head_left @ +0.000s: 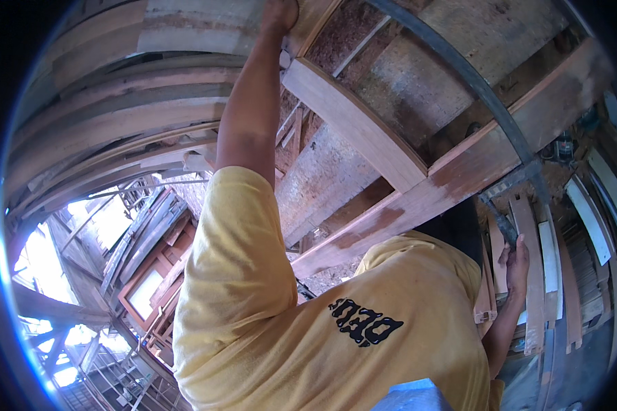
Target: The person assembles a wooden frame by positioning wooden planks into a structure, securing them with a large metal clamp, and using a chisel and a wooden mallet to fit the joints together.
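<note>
A wooden frame of pale planks lies before me, one crosspiece meeting a long rail that has darker damp-looking patches. Over it runs the long dark metal bar of a bar clamp, bent by the lens. The clamp's screw end sits against the outer side of the rail at the right. My right hand is closed around the screw handle there. My left arm reaches far across to the opposite side of the frame. Only part of my left hand shows at the top edge, and its fingers are hidden.
Long boards are stacked along the left. Several cut wood strips stand close to my right forearm. A worn panel lies beneath the frame. A small dark bottle stands at the right. A panelled wooden door leans at lower left.
</note>
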Tool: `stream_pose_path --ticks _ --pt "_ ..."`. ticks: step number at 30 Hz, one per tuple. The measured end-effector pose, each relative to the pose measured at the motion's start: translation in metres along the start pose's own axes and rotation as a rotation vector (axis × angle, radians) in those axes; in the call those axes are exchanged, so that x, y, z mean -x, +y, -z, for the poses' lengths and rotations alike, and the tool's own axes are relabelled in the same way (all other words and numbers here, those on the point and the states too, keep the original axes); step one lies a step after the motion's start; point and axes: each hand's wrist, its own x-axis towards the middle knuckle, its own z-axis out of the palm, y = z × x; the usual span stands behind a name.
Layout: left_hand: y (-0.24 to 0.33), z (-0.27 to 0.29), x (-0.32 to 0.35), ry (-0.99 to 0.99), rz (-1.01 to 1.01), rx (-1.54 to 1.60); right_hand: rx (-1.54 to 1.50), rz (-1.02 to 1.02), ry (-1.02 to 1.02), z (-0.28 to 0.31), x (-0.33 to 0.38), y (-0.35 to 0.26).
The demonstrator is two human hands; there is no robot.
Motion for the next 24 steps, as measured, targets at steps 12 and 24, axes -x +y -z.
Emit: stream_pose_path --ticks 12,24 --pt "0.036 0.012 0.013 -0.089 0.198 -0.193 -0.351 -0.149 -0.101 0.012 -0.007 -0.025" --pt "0.005 -0.018 0.238 0.652 0.685 0.933 1.262 0.790 0.623 -0.060 -0.010 -0.009"
